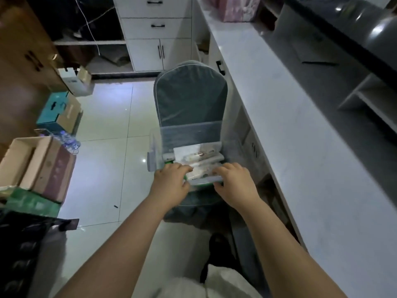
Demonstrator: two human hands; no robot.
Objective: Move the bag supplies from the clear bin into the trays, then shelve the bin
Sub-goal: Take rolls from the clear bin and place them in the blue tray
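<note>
Forearms reach forward and down from the wearer toward a grey-blue chair (pixel 190 108) standing just beside the long white tabletop (pixel 300 125). Left hand (pixel 171 182) curls over the near rim of the clear bin (pixel 153 155), fingers bent inward onto the packets, thumb under the edge. Right hand (pixel 235 183) mirrors it at the near right corner, fingers part-closed on the rim or on the top packet; blur prevents telling which. Bin rests on the chair seat, near edge at or past the front of the seat. Bag supplies (pixel 198 157), pale flat packets with a small metal fitting, lie stacked inside, behind the hands.

Risks, as judged:
- Padded seat gives soft footing; a lift by the near rim alone would tip the bin back and slide the stack toward the chair back.
- Slick packets could fan out and drop to the tiled floor (pixel 107 130), left of the chair.
- No trays identifiable in view; a long carry raises spill odds.
- Cartons (pixel 45 164) crowd the floor further left of the chair, a trip hazard.
</note>
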